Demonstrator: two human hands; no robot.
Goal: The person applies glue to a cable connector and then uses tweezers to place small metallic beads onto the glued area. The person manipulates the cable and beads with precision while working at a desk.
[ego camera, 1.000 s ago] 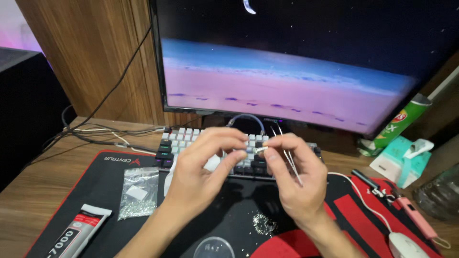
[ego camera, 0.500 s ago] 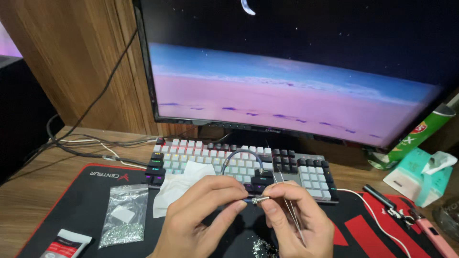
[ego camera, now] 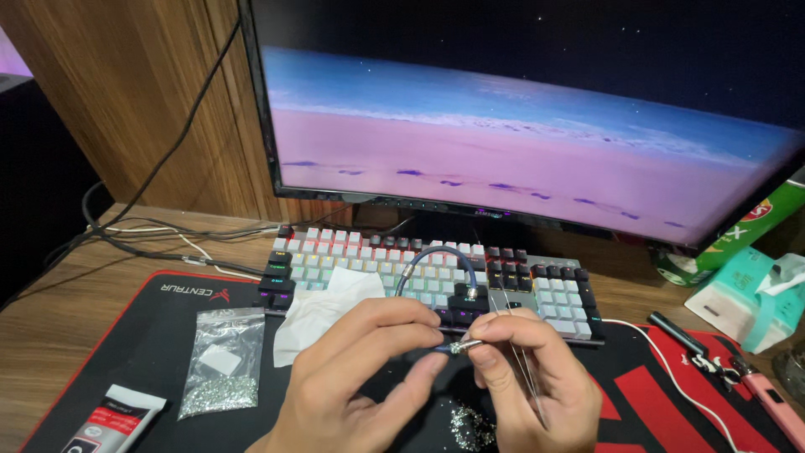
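my left hand (ego camera: 352,377) and right hand (ego camera: 524,382) meet over the mat, both grips pinched together on a small silver plug (ego camera: 459,345) at the end of a short blue cable (ego camera: 436,256); tweezers (ego camera: 516,352) are tucked in my right hand. i judge the work midway: loose glittery bits (ego camera: 470,424) lie just below. left of me sit a bag of the same bits (ego camera: 220,369) and a glue tube (ego camera: 105,419). a tissue (ego camera: 323,306) laps the keyboard (ego camera: 352,260); beyond stands the monitor (ego camera: 520,126). nothing blocks my hands
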